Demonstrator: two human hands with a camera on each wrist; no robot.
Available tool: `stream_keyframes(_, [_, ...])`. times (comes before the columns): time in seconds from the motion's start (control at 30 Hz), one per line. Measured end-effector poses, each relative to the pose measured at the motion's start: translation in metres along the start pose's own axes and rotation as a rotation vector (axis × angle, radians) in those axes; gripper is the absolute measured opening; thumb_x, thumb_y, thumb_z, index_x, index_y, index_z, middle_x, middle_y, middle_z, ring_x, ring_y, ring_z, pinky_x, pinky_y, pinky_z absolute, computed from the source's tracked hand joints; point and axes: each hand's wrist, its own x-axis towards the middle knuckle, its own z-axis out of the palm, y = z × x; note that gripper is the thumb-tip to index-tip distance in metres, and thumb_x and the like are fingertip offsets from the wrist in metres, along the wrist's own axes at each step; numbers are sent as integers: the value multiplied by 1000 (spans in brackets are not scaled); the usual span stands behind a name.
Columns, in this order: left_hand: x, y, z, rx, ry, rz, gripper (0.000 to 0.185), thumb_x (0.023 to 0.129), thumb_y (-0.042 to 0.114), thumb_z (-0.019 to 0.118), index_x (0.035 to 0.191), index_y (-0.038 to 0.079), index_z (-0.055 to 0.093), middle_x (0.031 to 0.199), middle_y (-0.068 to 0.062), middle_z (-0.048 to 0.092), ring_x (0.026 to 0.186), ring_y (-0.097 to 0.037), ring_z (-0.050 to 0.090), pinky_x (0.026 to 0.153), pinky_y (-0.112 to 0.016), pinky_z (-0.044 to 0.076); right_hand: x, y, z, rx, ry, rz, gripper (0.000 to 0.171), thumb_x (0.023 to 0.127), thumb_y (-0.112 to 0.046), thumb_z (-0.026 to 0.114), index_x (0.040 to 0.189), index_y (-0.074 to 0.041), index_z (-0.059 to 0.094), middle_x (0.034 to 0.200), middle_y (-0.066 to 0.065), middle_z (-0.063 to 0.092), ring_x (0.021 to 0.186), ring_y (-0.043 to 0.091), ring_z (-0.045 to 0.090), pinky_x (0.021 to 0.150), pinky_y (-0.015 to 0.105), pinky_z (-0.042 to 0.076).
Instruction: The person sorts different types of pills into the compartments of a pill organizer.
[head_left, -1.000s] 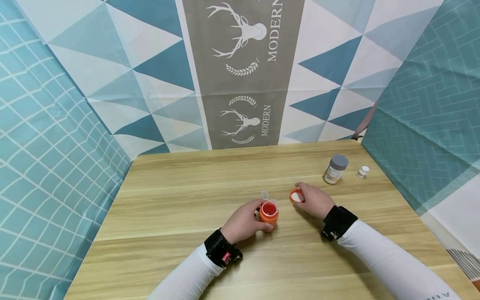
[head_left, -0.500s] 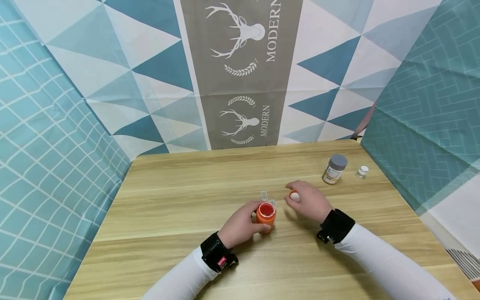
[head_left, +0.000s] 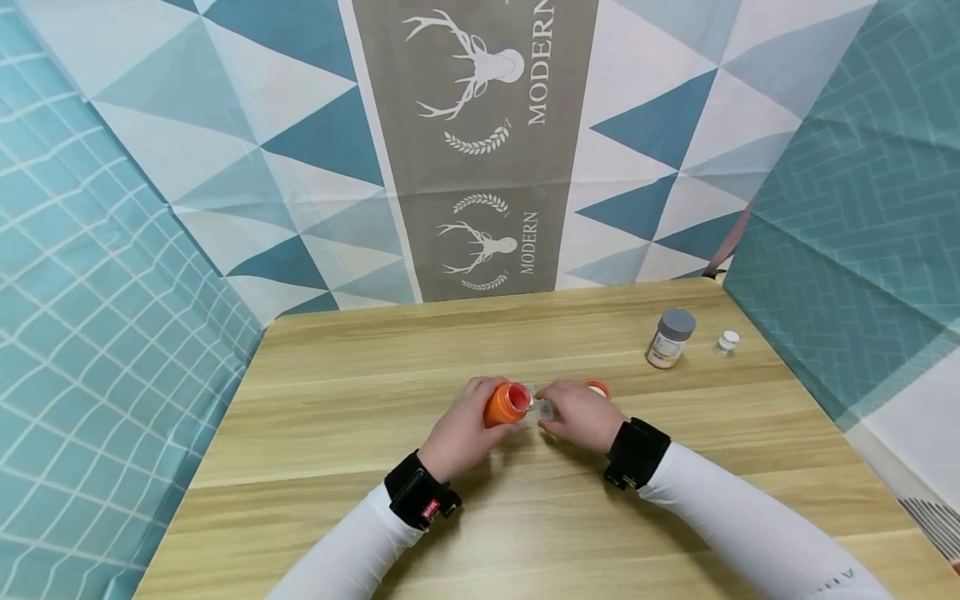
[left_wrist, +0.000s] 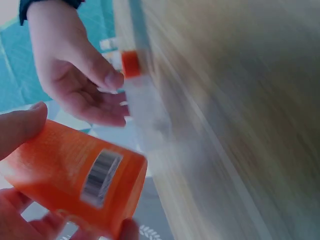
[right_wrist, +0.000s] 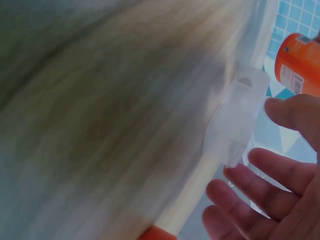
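My left hand (head_left: pixel 459 429) grips an orange bottle (head_left: pixel 504 404) with no cap on it, its mouth tipped to the right. A barcode label shows on the bottle in the left wrist view. My right hand (head_left: pixel 585 417) is beside a small translucent plastic case (right_wrist: pixel 239 115) on the table, thumb and fingers spread apart close to its edge. Seen from the head, the case (head_left: pixel 543 410) lies between the two hands. Behind the right hand, the orange cap (head_left: pixel 598 386) lies on the table with its pale inside up, partly hidden by the hand.
A white jar with a grey lid (head_left: pixel 667 337) stands at the right of the wooden table (head_left: pixel 360 392). Next to it is a small clear vial with a white cap (head_left: pixel 726 342). Patterned cloth hangs at the back and both sides.
The bottle has gone from upright to tilted and moved slightly left with my left hand. My right hand has let go of the cap, leaving it on the table, and moved left to the case.
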Motion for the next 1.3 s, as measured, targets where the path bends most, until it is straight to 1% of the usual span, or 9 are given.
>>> stream_keyframes(0.13, [5, -5, 1, 133, 42, 31, 56, 80, 28, 84, 131, 19, 60, 126, -1, 63, 105, -22, 56, 89, -40, 47, 3, -1, 4, 2, -20, 9, 35, 88, -23, 75, 116, -4, 67, 104, 6, 68, 96, 21, 64, 86, 39, 52])
stream_keyframes(0.23, [7, -8, 1, 206, 57, 35, 59, 78, 27, 85, 131, 18, 61, 123, -1, 66, 103, -24, 56, 87, -42, 46, 4, -1, 5, 19, -38, 39, 32, 90, -21, 74, 115, -4, 67, 106, 7, 69, 98, 21, 65, 87, 39, 52])
stream_keyframes(0.4, [9, -9, 2, 292, 49, 23, 61, 78, 31, 85, 132, 20, 58, 121, -1, 67, 103, -26, 56, 83, -45, 44, 4, -2, 5, 53, -52, 69, 28, 90, -20, 74, 113, -5, 67, 106, 6, 69, 96, 19, 66, 84, 38, 53])
stream_keyframes(0.53, [11, -9, 3, 359, 29, 46, 59, 82, 34, 82, 134, 21, 58, 124, -3, 65, 106, -26, 57, 82, -43, 47, 4, 0, 6, 57, -39, 75, 23, 89, -21, 74, 107, -9, 67, 98, 2, 68, 85, 13, 63, 76, 34, 52])
stream_keyframes(0.7, [12, -9, 6, 399, 15, 76, 59, 83, 33, 81, 135, 19, 58, 122, -5, 63, 105, -25, 60, 76, -39, 53, 4, 1, 6, 75, -40, 84, 18, 89, -22, 75, 100, -12, 66, 88, -3, 64, 73, 9, 55, 67, 31, 48])
stream_keyframes(0.83, [13, -10, 8, 436, 18, 93, 59, 82, 33, 82, 134, 19, 58, 121, -6, 62, 103, -26, 59, 75, -40, 53, 4, 2, 6, 71, -43, 93, 17, 89, -22, 75, 100, -14, 66, 87, -5, 63, 72, 7, 54, 66, 29, 47])
stream_keyframes(0.97, [14, -10, 9, 500, 32, 114, 58, 81, 35, 82, 134, 22, 59, 121, -5, 62, 106, -29, 58, 77, -46, 52, 4, 2, 6, 73, -49, 105, 16, 90, -23, 75, 100, -15, 65, 87, -6, 63, 71, 7, 54, 66, 29, 46])
stream_keyframes(1.07, [15, -10, 9, 539, 48, 138, 58, 80, 35, 83, 132, 24, 60, 121, -4, 62, 107, -31, 57, 76, -50, 50, 3, 2, 6, 83, -48, 104, 16, 90, -23, 74, 99, -14, 65, 86, -5, 63, 70, 7, 54, 65, 29, 46])
stream_keyframes(1.3, [18, -8, 9, 597, 60, 192, 59, 78, 35, 85, 132, 25, 61, 117, -2, 62, 107, -29, 57, 74, -49, 51, 3, 3, 6, 97, -43, 94, 15, 91, -23, 73, 99, -14, 65, 87, -6, 63, 70, 7, 53, 64, 28, 45])
